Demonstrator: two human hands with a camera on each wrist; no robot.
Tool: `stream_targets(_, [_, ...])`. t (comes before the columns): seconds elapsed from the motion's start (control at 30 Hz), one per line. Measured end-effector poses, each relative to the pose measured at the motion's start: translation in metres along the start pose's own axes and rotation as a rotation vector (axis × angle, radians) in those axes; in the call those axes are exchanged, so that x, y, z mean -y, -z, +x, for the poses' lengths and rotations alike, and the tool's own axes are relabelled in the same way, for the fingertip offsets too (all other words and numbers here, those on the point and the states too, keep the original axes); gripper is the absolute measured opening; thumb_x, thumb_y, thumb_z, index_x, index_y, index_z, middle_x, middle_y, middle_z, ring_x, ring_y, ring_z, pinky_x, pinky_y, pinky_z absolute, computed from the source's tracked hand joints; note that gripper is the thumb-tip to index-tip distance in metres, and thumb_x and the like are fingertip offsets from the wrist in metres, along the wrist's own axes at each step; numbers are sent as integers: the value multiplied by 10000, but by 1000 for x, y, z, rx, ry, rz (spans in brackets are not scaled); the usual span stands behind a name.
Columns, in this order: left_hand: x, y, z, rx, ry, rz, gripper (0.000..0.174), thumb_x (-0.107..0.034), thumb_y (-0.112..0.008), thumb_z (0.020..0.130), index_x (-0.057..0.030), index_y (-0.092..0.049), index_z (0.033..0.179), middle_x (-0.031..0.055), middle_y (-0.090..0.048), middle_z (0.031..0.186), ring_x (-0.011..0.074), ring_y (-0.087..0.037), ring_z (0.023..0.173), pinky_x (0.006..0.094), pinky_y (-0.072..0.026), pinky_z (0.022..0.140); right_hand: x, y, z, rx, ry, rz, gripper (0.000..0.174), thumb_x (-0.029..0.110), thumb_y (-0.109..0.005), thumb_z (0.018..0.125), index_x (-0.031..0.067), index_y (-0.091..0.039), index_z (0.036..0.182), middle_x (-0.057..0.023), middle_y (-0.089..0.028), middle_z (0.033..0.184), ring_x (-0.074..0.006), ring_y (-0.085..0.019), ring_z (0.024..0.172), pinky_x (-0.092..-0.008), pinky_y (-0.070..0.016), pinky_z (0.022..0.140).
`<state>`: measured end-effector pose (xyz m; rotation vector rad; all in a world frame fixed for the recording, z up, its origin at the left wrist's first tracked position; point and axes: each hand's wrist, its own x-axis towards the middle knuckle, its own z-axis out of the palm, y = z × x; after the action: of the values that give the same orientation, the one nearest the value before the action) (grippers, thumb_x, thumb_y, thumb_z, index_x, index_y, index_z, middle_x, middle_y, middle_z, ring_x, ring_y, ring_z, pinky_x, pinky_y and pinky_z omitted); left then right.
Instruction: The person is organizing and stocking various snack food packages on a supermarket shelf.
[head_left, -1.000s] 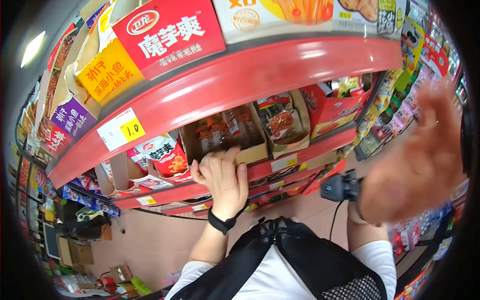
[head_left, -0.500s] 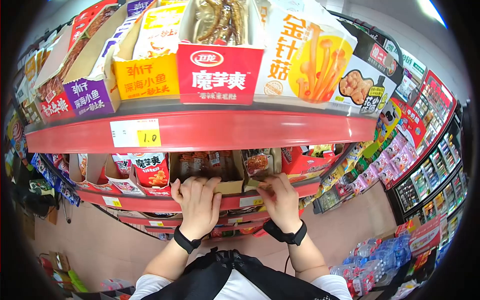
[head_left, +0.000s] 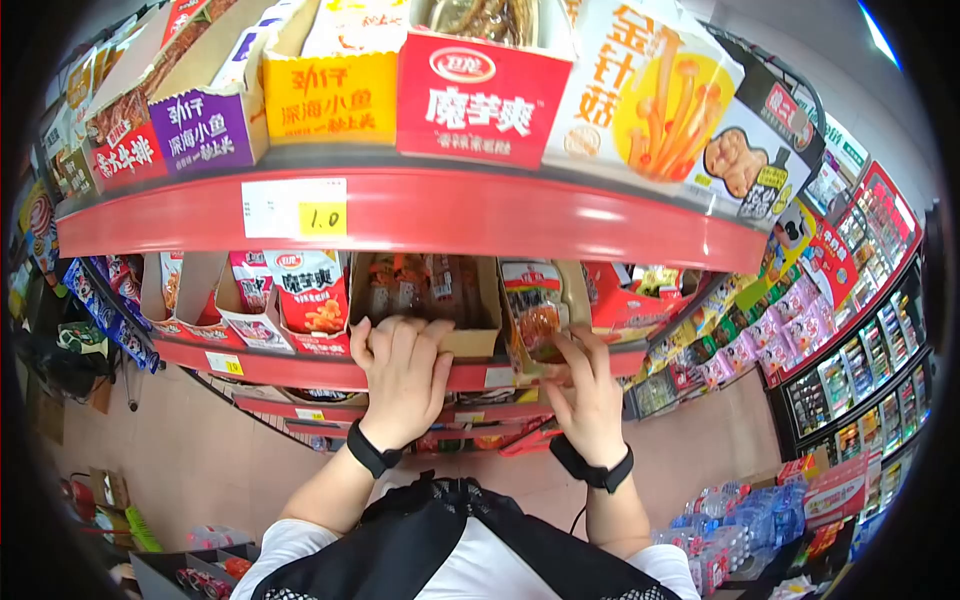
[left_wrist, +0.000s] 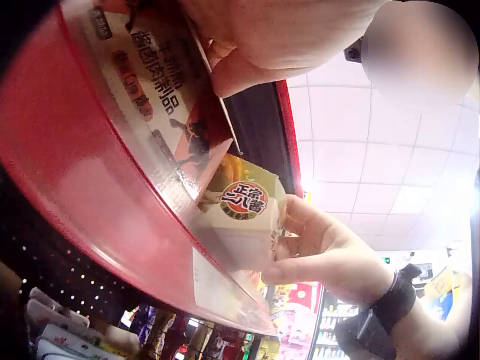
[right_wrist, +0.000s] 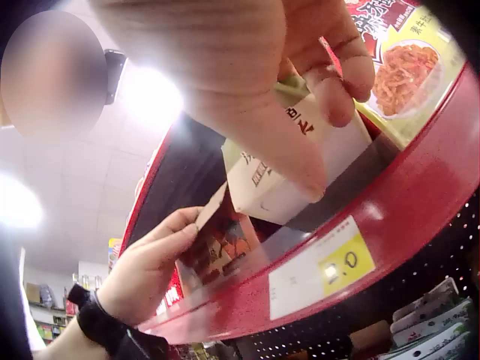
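A wide, open-topped brown cardboard carton (head_left: pixel 474 343) of small packets (head_left: pixel 405 280) is seated behind a curved red shelf rail (head_left: pixel 466 377), presumably to stop it sliding forward. Its front wall is pinched by the left hand (head_left: pixel 402 378), probably because only this edge is easily reached. Immediately right, a narrow white-and-green cardboard carton (left_wrist: pixel 236 247) is gripped by the right hand (head_left: pixel 592 400), thumb against the front, fingers curled beside it, likely for steadiness. Both forearms are angled upward and inward.
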<state>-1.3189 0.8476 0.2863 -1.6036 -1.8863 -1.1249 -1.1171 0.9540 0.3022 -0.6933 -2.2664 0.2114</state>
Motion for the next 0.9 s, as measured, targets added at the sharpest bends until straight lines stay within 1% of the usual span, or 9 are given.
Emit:
stream_targets(0.07, [0,0,0,-1,-2,-2,329,-107,-574,819,-75,-561,1146,106,-513,1039,311,-443,1097,505,-123,1079,-3,-4,0,36,31,-46,540,43,-690,717,85,-552,1238,-119,-559,1192,-301,-615,903,-417,-492,737])
stream_targets(0.2, [0,-1,0,-7,-4,9,320,-105,-566,823,-76,-563,1142,106,-510,1028,306,-443,1096,499,-123,1081,-6,5,-9,-22,112,-143,501,59,-706,701,88,-593,1188,-99,-599,1133,-289,-578,942,-378,-418,823])
stream_targets(0.3, [-1,-1,1,-13,-3,17,314,-105,-563,827,-75,-566,1139,104,-508,1018,303,-444,1089,496,-129,1078,4,13,-14,-65,179,-170,529,67,-717,686,97,-596,1200,-91,-585,1180,-297,-545,1004,-414,-401,849])
stream_targets(0.33, [-1,-1,1,-15,-2,16,313,-105,-563,827,-74,-566,1139,104,-508,1017,303,-444,1087,496,-131,1077,3,12,-18,-72,175,-206,599,74,-730,671,104,-569,1247,-112,-536,1281,-324,-500,1113,-455,-382,930])
stream_targets(0.47, [-1,-1,0,-20,-8,40,324,-116,-593,826,-99,-579,1150,82,-504,1033,269,-460,1069,502,-165,1051,3,1,-13,-91,184,-188,656,59,-731,661,105,-519,1280,-159,-437,1403,-365,-435,1253,-519,-309,1082])
stream_targets(0.57, [-1,-1,1,-31,-9,43,317,-109,-596,825,-99,-582,1141,81,-508,1028,267,-465,1064,499,-167,1051,-16,-15,-13,-121,277,-148,568,31,-713,672,93,-545,1211,-157,-470,1358,-372,-437,1259,-532,-333,1068])
stream_targets(0.6, [-2,-1,0,-32,-11,37,316,-102,-599,821,-99,-583,1137,80,-510,1025,266,-468,1060,498,-170,1050,-15,-12,-11,-146,298,-119,450,-22,-689,667,69,-571,1092,-148,-536,1259,-381,-476,1228,-504,-408,1013])
stream_targets(0.73, [0,0,2,-44,-17,-4,300,-67,-603,802,-88,-585,1100,84,-513,997,276,-466,1045,484,-162,1058,-7,7,-17,-194,323,2,349,-78,-671,638,45,-567,948,-128,-610,1090,-384,-549,1144,-438,-487,920])
stream_targets(0.9, [-1,0,6,-71,-1,-71,245,-39,-622,771,-82,-607,1012,65,-527,933,256,-479,1001,456,-161,1059,4,48,-50,-276,290,17,369,-36,-724,611,85,-568,922,-101,-640,1047,-379,-578,1089,-450,-482,897])
